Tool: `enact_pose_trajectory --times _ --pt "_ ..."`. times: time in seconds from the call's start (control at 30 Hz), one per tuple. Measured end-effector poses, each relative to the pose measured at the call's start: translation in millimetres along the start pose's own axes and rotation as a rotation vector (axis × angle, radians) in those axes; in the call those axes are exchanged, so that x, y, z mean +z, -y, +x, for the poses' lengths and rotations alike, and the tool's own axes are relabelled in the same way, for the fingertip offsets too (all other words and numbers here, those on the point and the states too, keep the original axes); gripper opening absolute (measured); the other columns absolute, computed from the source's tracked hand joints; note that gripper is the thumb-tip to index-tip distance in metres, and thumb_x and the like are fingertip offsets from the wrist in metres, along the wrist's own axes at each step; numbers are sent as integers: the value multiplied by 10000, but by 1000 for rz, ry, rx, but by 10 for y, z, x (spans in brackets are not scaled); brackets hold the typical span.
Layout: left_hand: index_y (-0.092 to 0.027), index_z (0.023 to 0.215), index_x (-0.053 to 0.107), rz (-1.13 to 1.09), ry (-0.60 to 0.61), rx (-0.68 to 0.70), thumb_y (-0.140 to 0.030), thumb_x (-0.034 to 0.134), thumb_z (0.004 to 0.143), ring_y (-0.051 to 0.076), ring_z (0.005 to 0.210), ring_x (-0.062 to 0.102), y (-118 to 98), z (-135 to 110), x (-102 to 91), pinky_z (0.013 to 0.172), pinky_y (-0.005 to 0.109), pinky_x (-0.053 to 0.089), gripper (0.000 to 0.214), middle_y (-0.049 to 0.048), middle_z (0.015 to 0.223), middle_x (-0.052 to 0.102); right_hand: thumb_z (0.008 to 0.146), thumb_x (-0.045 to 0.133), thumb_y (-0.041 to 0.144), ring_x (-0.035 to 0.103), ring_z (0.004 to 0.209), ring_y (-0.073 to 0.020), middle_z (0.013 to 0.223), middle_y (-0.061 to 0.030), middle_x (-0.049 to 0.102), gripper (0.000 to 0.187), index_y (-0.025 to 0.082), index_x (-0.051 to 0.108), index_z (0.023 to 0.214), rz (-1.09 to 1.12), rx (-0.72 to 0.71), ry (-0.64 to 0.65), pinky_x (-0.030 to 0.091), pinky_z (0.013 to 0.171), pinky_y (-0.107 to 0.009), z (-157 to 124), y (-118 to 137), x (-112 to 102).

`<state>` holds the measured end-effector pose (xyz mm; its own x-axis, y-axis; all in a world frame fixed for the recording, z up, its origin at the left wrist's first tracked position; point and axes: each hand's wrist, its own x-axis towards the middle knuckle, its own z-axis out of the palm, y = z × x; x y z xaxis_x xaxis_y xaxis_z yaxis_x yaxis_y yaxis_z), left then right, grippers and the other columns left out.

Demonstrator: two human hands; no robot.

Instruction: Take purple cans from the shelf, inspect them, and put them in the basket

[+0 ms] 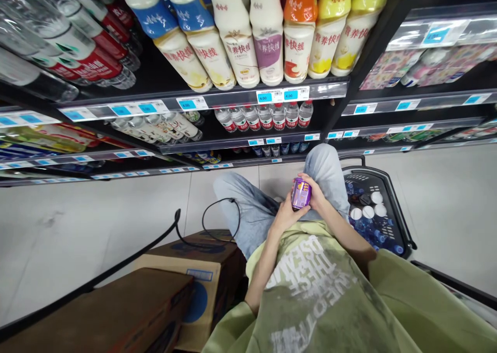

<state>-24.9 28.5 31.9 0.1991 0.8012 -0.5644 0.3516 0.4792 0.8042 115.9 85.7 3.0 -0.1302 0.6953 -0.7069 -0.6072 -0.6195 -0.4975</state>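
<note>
A small purple can (pixel 301 194) with yellow and white print is held between my two hands above my lap. My left hand (pixel 288 214) wraps its lower left side, thumb along the bottom. From the right and over the top, my right hand (pixel 315 191) closes round it; some of its fingers are hidden behind the can. The can is tilted, its printed side facing up toward me. My bent knees in light blue jeans are on both sides of it.
Ahead are shelves with milk drink bottles (pixel 267 37), small water bottles (pixel 265 118) and price rails (pixel 272 95). A black basket (pixel 402 213) with bottles and white-lidded containers stands on the right. Cardboard boxes (pixel 116 306) and a black bar (pixel 128 260) are at lower left.
</note>
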Motion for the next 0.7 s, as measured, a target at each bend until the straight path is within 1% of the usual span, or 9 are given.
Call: enact_pose_trajectory --times 0.07,0.13,0.3,0.47,0.57,0.63,0.7 --pt "-184 1520 511 -2 -19 27 -407 918 710 382 1239 696 -13 -5 9 1064 483 547 934 181 1392 695 630 857 465 720 731 -216 865 8 759 498 259 616 1014 1 -2 4 606 722 -353 -4 -1 0" --pt "-204 1495 537 7 -39 42 -375 948 664 385 1240 698 -22 -9 10 1052 472 554 943 172 1390 697 636 852 460 722 738 -222 870 6 760 487 259 619 1013 3 -4 5 603 720 -357 -3 -4 -5" --pt "-227 1471 555 130 -47 38 -405 939 697 405 1215 709 -9 -8 6 1017 478 566 883 171 1356 718 646 857 468 728 769 -227 871 6 761 483 265 614 1011 -10 -4 27 597 732 -354 14 -16 -31" --pt "-220 1490 533 245 -64 51 -479 920 731 429 1186 717 40 1 18 987 487 567 891 199 1316 730 654 855 468 729 764 -227 879 15 762 477 271 618 1018 -10 -2 29 599 737 -361 17 -12 -28" --pt "-218 1498 520 259 -87 85 -486 904 750 435 1230 692 55 -3 32 1038 520 544 882 210 1365 699 640 864 459 724 749 -214 873 16 760 476 262 624 1001 25 -3 11 600 713 -342 9 10 -8" --pt "-226 1486 528 232 -131 118 -468 905 748 424 1295 652 54 -8 44 1096 530 516 863 202 1414 664 636 873 463 722 747 -209 878 15 759 480 259 619 989 49 2 -1 604 703 -336 4 26 4" --pt "-230 1469 539 199 -180 141 -440 907 742 404 1322 630 46 -12 55 1133 524 498 842 184 1418 644 636 878 467 725 762 -215 889 11 758 483 258 614 982 71 6 -13 607 705 -342 2 37 11"
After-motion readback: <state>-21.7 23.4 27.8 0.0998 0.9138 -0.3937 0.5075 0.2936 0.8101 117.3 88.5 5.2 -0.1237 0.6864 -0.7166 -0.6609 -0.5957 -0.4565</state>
